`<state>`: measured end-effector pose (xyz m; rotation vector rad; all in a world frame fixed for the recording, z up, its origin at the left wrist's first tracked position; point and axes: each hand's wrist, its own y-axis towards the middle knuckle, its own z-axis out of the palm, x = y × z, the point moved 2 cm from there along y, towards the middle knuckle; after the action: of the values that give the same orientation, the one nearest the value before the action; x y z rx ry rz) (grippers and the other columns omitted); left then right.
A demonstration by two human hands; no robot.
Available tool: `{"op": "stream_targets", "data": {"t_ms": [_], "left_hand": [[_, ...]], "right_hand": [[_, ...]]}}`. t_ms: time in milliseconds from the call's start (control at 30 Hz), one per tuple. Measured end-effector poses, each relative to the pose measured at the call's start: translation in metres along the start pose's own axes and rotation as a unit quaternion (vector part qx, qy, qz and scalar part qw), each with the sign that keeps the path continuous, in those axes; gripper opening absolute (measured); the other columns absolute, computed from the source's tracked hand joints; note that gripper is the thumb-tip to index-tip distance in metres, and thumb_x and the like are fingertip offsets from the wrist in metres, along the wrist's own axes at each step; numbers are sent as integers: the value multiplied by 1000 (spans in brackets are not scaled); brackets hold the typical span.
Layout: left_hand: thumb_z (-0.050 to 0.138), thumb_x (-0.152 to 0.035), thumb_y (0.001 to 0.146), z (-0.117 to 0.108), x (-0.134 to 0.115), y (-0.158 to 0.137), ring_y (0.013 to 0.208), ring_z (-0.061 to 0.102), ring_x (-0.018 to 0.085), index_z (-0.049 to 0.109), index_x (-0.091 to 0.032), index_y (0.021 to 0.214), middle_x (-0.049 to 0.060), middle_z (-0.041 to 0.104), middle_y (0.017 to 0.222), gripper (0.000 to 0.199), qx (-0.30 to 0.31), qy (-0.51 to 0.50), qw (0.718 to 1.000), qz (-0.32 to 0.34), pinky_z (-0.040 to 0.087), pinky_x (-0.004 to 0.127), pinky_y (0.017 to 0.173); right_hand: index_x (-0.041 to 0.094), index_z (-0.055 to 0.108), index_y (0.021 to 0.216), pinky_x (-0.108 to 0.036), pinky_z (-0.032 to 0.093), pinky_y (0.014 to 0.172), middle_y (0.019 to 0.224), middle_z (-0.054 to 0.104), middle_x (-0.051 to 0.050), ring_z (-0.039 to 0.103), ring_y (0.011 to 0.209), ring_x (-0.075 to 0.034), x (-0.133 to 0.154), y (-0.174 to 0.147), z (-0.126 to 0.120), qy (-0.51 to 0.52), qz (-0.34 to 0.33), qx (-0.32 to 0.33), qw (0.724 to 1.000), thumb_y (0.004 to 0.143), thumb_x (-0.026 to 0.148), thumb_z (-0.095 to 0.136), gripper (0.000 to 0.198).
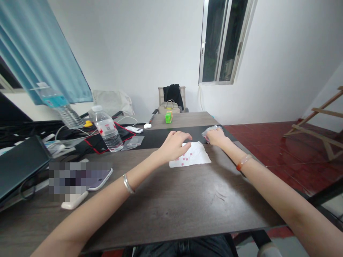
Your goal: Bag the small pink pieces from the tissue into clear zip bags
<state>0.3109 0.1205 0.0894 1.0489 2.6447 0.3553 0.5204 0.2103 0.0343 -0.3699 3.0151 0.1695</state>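
Note:
A white paper sheet [200, 154] with several small pink-red spots lies on the dark wooden desk. Over its left part hovers my left hand [175, 144], thumb and fingers apart, with nothing seen between them; it hides some of the paper. Farther right, my right hand [216, 136] is closed on a crumpled clear plastic bag [211, 129] resting on the black strip across the desk. Something pinkish shows at the bag's near side, too small to make out.
At left stand two water bottles, the nearer one [107, 130] beside a flat plastic bag [133, 142]. A laptop [21, 167], a phone [100, 180] and cables lie there too. A small green box [168, 117] sits at the far end, a chair [160, 93] behind it.

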Motion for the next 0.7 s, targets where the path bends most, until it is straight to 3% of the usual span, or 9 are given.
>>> {"op": "stream_targets", "data": {"t_ms": [167,333,700], "left_hand": [[42,-30,85,16,-4,41,106,59,25,64,-17,102,9,69,104,31,-17,7,999,-34,36,41,95],[44,-35,85,26,5,67,105,61,26,67,-17,101,9,70,107,33,23,-20,997,-78,35,43,98],[46,-31,83,25,28,66,103,62,25,70,-17,99,8,71,106,31,33,-107,983,-142,44,38,90]], "right_hand": [[10,72,94,-40,35,95,97,71,-20,65,100,-29,2,3,-14,-60,24,-32,997,85,17,51,24],[11,71,100,-40,40,90,103,70,-20,64,103,-30,6,5,-9,-58,44,23,997,83,15,52,26],[8,70,102,-37,41,90,106,68,-22,64,104,-29,15,0,-7,-54,46,28,997,85,8,47,28]]}}
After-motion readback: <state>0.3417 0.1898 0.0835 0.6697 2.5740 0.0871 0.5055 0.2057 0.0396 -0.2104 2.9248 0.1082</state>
